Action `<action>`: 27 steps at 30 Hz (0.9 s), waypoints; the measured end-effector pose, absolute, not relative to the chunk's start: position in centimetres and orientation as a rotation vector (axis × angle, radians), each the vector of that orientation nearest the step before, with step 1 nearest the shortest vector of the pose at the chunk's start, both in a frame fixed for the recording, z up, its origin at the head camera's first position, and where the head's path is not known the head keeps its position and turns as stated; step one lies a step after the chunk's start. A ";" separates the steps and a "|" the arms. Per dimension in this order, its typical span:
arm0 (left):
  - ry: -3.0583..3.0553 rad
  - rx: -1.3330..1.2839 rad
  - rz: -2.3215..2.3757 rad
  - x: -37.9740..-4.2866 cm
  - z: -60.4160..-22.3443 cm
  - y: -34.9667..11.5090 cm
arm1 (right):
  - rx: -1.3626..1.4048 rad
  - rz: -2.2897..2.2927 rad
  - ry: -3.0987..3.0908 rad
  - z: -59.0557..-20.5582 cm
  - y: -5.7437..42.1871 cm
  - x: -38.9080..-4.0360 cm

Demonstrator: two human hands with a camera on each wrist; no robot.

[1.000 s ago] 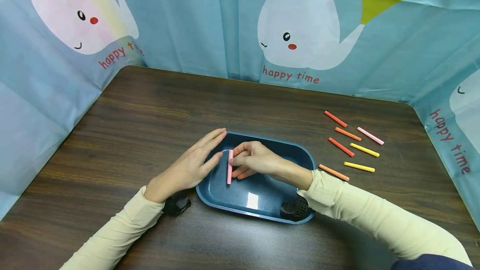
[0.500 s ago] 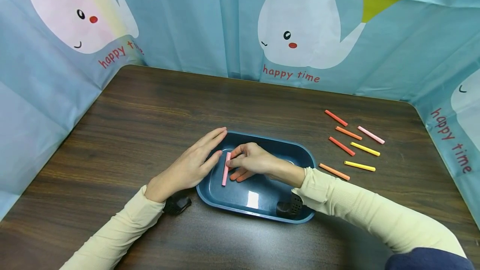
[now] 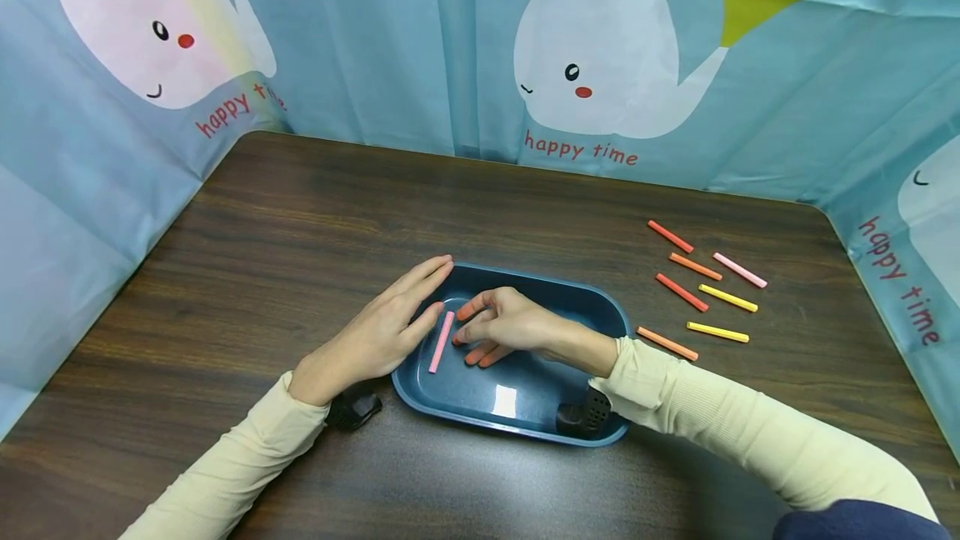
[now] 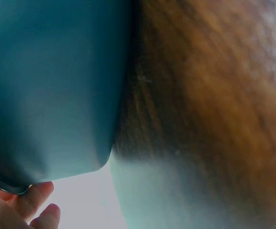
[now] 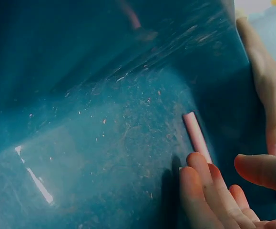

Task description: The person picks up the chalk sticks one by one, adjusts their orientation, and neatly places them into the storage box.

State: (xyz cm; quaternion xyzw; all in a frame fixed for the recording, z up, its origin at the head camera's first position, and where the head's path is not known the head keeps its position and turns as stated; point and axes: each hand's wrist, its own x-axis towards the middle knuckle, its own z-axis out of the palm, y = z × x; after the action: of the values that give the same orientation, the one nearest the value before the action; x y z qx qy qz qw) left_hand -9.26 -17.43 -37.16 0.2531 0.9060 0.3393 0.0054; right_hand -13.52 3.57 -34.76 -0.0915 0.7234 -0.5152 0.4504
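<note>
A pink chalk stick (image 3: 441, 342) lies on the floor of the blue plastic tub (image 3: 465, 422), near its left end. My right hand (image 3: 510, 322) is inside the tub just right of the stick, thumb and fingers parted and holding nothing. In the right wrist view, the pink chalk stick (image 5: 197, 136) shows beyond the fingertips, its near end hidden by them. My left hand (image 3: 382, 327) rests on the tub's left rim with straight fingers. The left wrist view has the tub's outer wall (image 4: 56, 95) with a few left fingertips (image 4: 40, 193) at its rim.
To the tub's right, several more chalk sticks lie on the dark wooden table (image 3: 300, 215): red (image 3: 671, 236), orange (image 3: 667, 343), yellow (image 3: 717, 332) and pink (image 3: 740, 270). A blue curtain (image 3: 375, 40) with whale prints hangs behind the table.
My right hand has lowered the pink chalk stick and let it go, and the stick has shifted slightly left, tilted. The left hand has stayed on the rim.
</note>
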 end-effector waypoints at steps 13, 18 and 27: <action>2.846 0.789 1.063 -9.3 -37.2 -17.4 | -0.322 -1.223 1.843 -33.0 5.3 -13.2; 2.862 0.784 1.057 -9.3 -37.2 -17.4 | -0.372 -1.236 1.851 -32.1 6.3 -13.2; 2.861 0.794 1.061 -9.2 -37.1 -17.4 | -0.499 -1.295 1.897 -30.8 8.3 -13.7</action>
State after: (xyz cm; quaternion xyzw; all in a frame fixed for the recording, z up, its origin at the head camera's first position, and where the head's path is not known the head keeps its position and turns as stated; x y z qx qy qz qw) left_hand -9.23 -17.38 -37.10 0.2519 0.9074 0.3363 -0.0057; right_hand -13.66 8.34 -30.84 -0.1958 0.7448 -0.5083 0.3854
